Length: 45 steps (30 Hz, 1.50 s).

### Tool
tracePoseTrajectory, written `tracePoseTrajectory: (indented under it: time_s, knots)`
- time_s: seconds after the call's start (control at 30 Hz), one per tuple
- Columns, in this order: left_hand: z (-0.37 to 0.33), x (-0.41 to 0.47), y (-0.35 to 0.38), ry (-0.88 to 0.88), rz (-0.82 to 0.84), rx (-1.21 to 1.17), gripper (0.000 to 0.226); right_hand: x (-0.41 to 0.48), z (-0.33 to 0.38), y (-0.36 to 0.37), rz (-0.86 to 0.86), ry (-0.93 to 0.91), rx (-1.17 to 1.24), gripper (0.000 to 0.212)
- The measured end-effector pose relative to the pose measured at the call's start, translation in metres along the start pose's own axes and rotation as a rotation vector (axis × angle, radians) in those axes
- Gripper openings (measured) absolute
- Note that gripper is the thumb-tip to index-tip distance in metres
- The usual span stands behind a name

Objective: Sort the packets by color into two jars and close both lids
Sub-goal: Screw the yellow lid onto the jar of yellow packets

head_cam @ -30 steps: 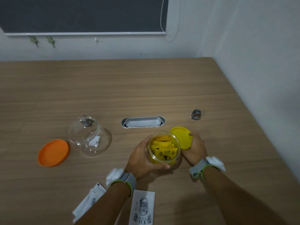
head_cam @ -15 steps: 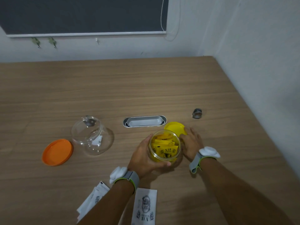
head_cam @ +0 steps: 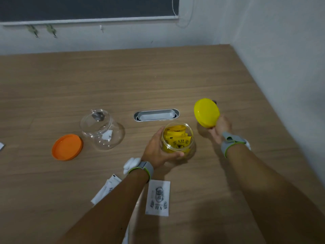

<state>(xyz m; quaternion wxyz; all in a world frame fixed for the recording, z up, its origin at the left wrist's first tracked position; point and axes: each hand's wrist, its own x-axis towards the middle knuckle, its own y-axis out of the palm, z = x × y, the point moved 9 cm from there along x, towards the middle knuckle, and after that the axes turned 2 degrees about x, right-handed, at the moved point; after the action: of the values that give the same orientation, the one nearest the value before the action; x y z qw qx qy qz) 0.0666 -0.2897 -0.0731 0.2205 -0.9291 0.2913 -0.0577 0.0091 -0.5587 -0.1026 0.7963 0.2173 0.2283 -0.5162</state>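
My left hand [head_cam: 159,150] grips a clear jar [head_cam: 177,138] filled with yellow packets [head_cam: 176,140], standing open on the table. To its right, my right hand [head_cam: 220,128] holds the yellow lid [head_cam: 206,112] tilted up off the table. A second clear jar [head_cam: 102,129] stands open further left with one white packet inside. Its orange lid [head_cam: 67,147] lies flat beside it. White packets lie near the front edge: one [head_cam: 158,197] between my forearms, others [head_cam: 105,190] partly hidden under my left forearm.
A metal cable slot [head_cam: 156,115] is set into the wooden table [head_cam: 158,76] behind the jars. A small dark object is mostly hidden behind the yellow lid. A wall runs along the table's right edge. A white scrap [head_cam: 1,146] lies at the far left.
My right hand picked the yellow lid up from the table behind the jar and raised it to the right, tilted on edge. My left hand kept its hold on the jar.
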Motion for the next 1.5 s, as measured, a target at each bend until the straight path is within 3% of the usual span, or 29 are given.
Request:
tracePoseTrajectory:
  time_s: [0.07,0.13,0.23,0.3,0.53,0.63,0.7,0.83,0.97,1.2,1.5]
  knots:
    - [0.000,0.000,0.000,-0.021,0.007,-0.025,0.105,-0.017,-0.002,0.027,0.199,0.023,0.022,0.036]
    - [0.003,0.001,0.000,-0.021,0.017,-0.032,0.104,-0.029,0.001,0.040,0.286,-0.102,-0.258,0.034]
    - [0.008,0.000,-0.001,-0.074,0.017,-0.038,0.111,-0.049,0.013,0.058,0.348,-0.444,-0.715,0.036]
    - [0.010,0.000,-0.003,-0.096,0.004,-0.042,0.120,-0.062,0.010,0.069,0.402,-0.541,-0.868,0.032]
    - [0.016,0.001,-0.004,-0.097,-0.003,-0.032,0.120,-0.101,0.013,0.080,0.458,-0.812,-0.812,0.018]
    - [0.017,-0.001,-0.005,-0.097,-0.009,-0.038,0.117,-0.116,0.013,0.085,0.542,-0.903,-0.886,0.028]
    - [0.018,-0.001,-0.004,-0.101,-0.004,-0.043,0.115,-0.126,0.013,0.088,0.623,-0.957,-0.955,0.046]
    - [0.019,0.001,-0.005,-0.105,-0.006,-0.054,0.114,-0.131,0.002,0.091,0.816,-0.976,-1.201,0.093]
    - [0.022,0.000,-0.003,-0.113,0.003,-0.049,0.117,-0.131,-0.009,0.091,0.866,-0.991,-1.427,0.123]
    - [0.020,0.002,-0.004,-0.106,0.006,-0.063,0.118,-0.136,-0.006,0.096,0.815,-1.117,-1.519,0.127]
    - [0.015,0.000,-0.006,-0.075,0.000,-0.067,0.114,-0.134,0.000,0.096,0.746,-1.055,-1.548,0.126]
